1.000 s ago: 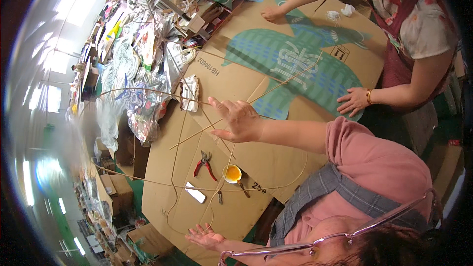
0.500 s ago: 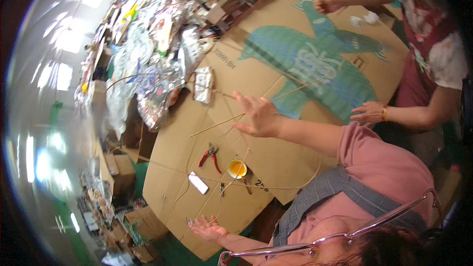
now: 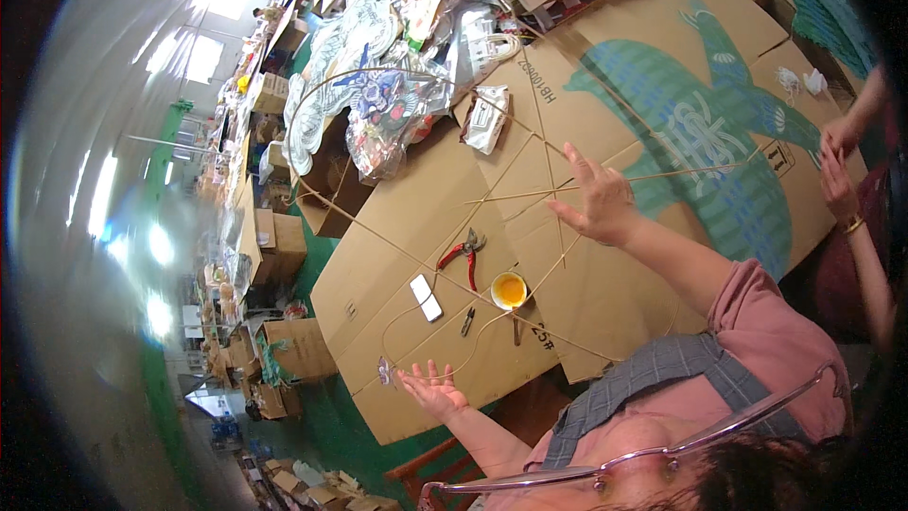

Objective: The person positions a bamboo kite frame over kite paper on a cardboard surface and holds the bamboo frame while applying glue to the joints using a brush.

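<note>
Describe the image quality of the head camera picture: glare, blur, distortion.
Head view: strong fisheye bend, so the cardboard sheets curve toward the rim; the whole left side is washed out and smeared, with bright window glare; the centre is fairly sharp, showing the red-handled pliers and the right hand clearly; the left hand is slightly soft; the corners are black.
</note>
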The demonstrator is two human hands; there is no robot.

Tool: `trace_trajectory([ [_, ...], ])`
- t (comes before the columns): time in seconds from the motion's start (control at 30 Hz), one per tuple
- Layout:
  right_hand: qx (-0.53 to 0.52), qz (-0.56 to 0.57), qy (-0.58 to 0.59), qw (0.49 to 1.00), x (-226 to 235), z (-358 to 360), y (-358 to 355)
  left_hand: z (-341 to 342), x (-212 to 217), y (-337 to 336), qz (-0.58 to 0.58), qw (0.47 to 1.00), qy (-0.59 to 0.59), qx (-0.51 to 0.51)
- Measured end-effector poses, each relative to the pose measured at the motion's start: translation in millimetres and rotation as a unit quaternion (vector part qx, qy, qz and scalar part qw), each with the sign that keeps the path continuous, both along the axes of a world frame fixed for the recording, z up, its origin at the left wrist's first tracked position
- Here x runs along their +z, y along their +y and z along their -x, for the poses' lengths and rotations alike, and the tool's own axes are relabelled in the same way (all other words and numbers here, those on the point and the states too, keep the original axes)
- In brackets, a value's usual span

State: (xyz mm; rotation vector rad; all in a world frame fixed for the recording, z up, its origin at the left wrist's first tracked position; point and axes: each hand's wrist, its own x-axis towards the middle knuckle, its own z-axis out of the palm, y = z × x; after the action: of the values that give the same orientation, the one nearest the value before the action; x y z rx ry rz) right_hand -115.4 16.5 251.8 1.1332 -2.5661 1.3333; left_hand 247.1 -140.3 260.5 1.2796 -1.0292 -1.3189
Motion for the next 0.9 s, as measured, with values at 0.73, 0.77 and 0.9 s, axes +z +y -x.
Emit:
trace_trajectory([
  [0.73,-0.021,-0.017,0.05,0.998,-16,8,3,10,1,2,-0.004,0.999,-0.033,0.002],
  [0.77,-0.022,-0.018,0.05,0.998,-18,8,2,10,1,2,-0.003,1.0,-0.031,0.0],
  [0.9,-0.024,-0.018,0.039,0.999,-18,8,3,11,1,2,-0.012,1.0,-0.021,0.009],
])
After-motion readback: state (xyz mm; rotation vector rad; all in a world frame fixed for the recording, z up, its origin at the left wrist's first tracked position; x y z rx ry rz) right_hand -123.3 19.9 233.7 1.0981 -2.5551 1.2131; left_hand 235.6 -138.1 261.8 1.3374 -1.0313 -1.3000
